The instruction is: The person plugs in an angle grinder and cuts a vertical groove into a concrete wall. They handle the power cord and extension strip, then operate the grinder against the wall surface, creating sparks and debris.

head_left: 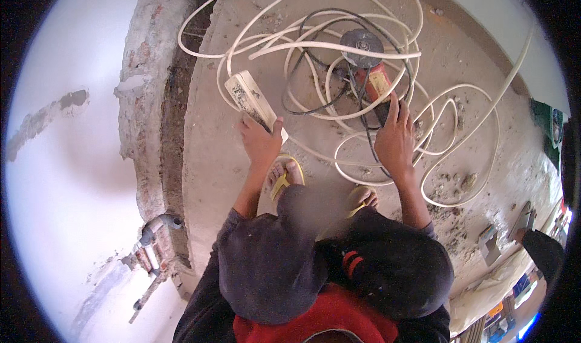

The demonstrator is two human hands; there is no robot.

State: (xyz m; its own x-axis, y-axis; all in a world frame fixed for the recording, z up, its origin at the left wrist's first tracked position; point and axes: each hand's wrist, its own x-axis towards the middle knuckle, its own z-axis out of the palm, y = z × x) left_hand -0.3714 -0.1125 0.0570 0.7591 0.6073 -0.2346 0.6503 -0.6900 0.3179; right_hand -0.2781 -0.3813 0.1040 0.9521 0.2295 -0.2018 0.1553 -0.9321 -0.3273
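Note:
A long white power strip (249, 98), smeared with dark grime, is held in my left hand (261, 138), fingers curled round its lower end. My right hand (394, 138) grips the black handle of a red angle grinder (374, 80), whose grey disc (362, 43) points away from me. Loops of white cable (436, 161) and a thinner black cord (336, 10) lie tangled around the grinder and across the dusty concrete floor (224, 179). My feet in yellow flip-flops (284, 176) are below the power strip and cables.
At left, a white wall (72, 179) has a rough channel (181, 131) along its foot, with grey pipes (157, 234) low down. Rubble (460, 182), metal pieces (490, 243), a pale sheet (484, 288) and a dark shape, possibly someone's leg (541, 252), are at right.

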